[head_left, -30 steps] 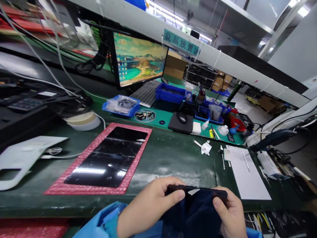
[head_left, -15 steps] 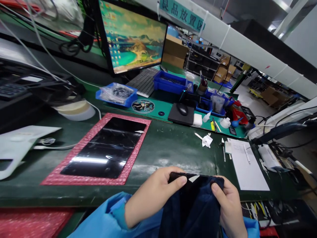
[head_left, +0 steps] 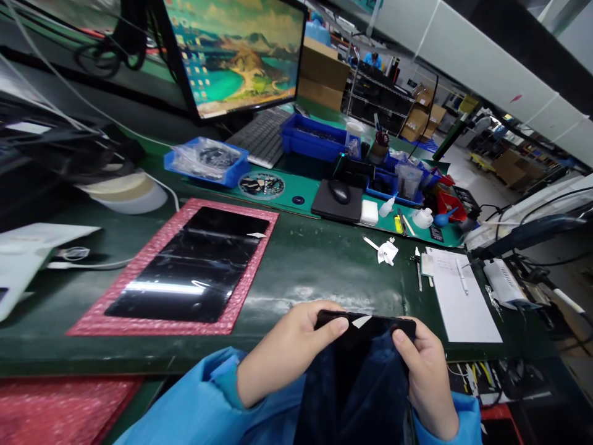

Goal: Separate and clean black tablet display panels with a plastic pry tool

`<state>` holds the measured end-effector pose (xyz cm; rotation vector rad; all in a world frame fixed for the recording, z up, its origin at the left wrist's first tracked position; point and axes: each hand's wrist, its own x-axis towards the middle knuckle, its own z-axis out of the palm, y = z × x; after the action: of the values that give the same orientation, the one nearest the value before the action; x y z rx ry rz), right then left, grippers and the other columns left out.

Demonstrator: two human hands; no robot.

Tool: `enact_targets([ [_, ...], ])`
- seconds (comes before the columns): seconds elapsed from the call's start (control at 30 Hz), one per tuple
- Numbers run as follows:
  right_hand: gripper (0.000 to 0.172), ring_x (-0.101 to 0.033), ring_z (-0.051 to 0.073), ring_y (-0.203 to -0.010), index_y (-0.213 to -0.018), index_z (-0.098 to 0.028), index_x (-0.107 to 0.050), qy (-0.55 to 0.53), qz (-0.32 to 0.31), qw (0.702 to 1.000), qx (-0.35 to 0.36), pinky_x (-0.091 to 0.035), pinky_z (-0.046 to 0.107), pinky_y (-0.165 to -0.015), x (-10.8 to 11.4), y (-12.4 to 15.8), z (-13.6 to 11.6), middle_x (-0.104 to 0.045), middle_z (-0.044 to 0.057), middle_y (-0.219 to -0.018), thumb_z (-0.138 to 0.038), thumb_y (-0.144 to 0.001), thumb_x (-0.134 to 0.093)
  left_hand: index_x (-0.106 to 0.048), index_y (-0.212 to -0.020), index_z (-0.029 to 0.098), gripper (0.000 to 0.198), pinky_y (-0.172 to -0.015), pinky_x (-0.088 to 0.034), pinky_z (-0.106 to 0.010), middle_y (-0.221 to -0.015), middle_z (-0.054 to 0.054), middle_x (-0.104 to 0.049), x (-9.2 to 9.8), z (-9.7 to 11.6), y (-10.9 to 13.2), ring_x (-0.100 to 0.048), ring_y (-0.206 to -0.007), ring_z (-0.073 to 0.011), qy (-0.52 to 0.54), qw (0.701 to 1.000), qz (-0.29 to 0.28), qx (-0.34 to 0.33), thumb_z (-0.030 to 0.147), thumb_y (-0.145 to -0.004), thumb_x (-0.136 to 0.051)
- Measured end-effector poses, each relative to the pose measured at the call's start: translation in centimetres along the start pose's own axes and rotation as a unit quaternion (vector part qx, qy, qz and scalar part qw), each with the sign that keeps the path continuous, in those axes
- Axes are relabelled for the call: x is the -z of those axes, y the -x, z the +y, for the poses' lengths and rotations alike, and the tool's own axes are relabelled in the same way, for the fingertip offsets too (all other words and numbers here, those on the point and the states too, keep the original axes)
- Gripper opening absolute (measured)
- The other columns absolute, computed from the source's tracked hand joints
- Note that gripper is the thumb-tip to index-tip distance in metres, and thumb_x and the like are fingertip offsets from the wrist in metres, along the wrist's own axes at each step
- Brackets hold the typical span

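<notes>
Two hands in view, both grasping one black slab [head_left: 370,321], thin and rigid, held level at the near edge of the worktop [head_left: 319,278]. Left hand [head_left: 291,352] is closed on the slab's left end, thumb on top; right hand [head_left: 426,377] is closed on its right end, thumb likewise on top. One small white triangular scrap [head_left: 361,321] sits at the slab's upper face. One dark navy cloth [head_left: 356,395], soft with a velvety nap, hangs directly below the slab and covers its lower part; how far it wraps the slab cannot be told. Sleeves are blue, thin and synthetic-looking [head_left: 185,395].

Nearest the left hand: one glossy black glass panel [head_left: 189,266], lying flat on one pink bubble-wrap mat [head_left: 130,281]. Nearest the right hand: one white paper sheet [head_left: 467,315] with one pen [head_left: 462,276] lying on it.

Farther off on the worktop: one monitor [head_left: 236,55], one keyboard [head_left: 262,136], one mouse [head_left: 340,191] on one black pad [head_left: 336,207], one white foam block [head_left: 369,212], and one blue bin [head_left: 310,139]. One blue tray [head_left: 206,164] holds a plastic bag.
</notes>
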<state>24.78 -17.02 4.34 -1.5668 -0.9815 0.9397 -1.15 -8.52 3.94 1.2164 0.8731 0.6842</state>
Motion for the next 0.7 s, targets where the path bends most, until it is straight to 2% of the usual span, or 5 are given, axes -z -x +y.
enact_targets([
  [0.07,0.043,-0.089,0.031,-0.091,-0.113,-0.026,-0.099,0.013,0.034,0.999,0.033,-0.075,0.040,-0.084,0.3,-0.2,0.2,-0.096,0.009,-0.100,-0.063,-0.091,-0.102,-0.095,-0.108,0.023,0.058,-0.096,-0.062,-0.044,-0.106,-0.009,-0.094,-0.1,-0.1,0.1,-0.081,-0.103,-0.0353,-0.007,1.000,-0.001,0.000,0.078,-0.094,-0.086],
  [0.17,0.032,-0.090,0.030,-0.101,-0.124,-0.029,-0.097,0.073,0.086,0.979,0.169,-0.077,0.044,-0.094,0.7,-0.3,-0.4,-0.096,0.009,-0.112,-0.048,-0.099,-0.098,-0.095,-0.112,0.023,0.058,-0.098,-0.062,-0.044,-0.109,-0.009,-0.095,-0.3,-0.1,0.3,-0.082,-0.106,-0.0367,-0.015,1.000,-0.006,0.005,0.077,-0.094,-0.085],
  [0.33,0.020,-0.091,0.035,-0.114,-0.123,-0.034,-0.097,0.222,0.012,0.906,0.360,-0.079,0.053,-0.099,0.1,-0.3,-3.0,-0.095,0.010,-0.122,-0.028,-0.106,-0.089,-0.091,-0.105,0.027,0.050,-0.100,-0.061,-0.045,-0.106,-0.008,-0.093,-0.7,0.1,0.7,-0.078,-0.102,-0.0357,-0.041,0.999,0.001,0.005,0.074,-0.095,-0.082],
  [0.53,0.016,-0.092,0.032,-0.103,-0.114,-0.030,-0.091,0.289,0.006,0.849,0.441,-0.077,0.051,-0.089,-1.4,-0.5,-4.4,-0.094,0.009,-0.111,-0.019,-0.107,-0.083,-0.088,-0.099,0.027,0.045,-0.101,-0.062,-0.046,-0.097,-0.005,-0.088,-0.7,0.4,1.0,-0.079,-0.101,-0.0361,-0.071,0.997,0.010,0.010,0.071,-0.095,-0.078],
  [0.7,0.016,-0.089,0.027,-0.091,-0.105,-0.029,-0.083,0.306,-0.004,0.832,0.463,-0.071,0.044,-0.082,-1.9,-0.8,-5.0,-0.091,0.003,-0.099,-0.014,-0.108,-0.079,-0.093,-0.110,0.029,0.040,-0.108,-0.064,-0.046,-0.116,-0.008,-0.097,-1.1,0.5,1.1,-0.085,-0.119,-0.0400,-0.060,0.998,0.002,0.002,0.064,-0.097,-0.079],
])
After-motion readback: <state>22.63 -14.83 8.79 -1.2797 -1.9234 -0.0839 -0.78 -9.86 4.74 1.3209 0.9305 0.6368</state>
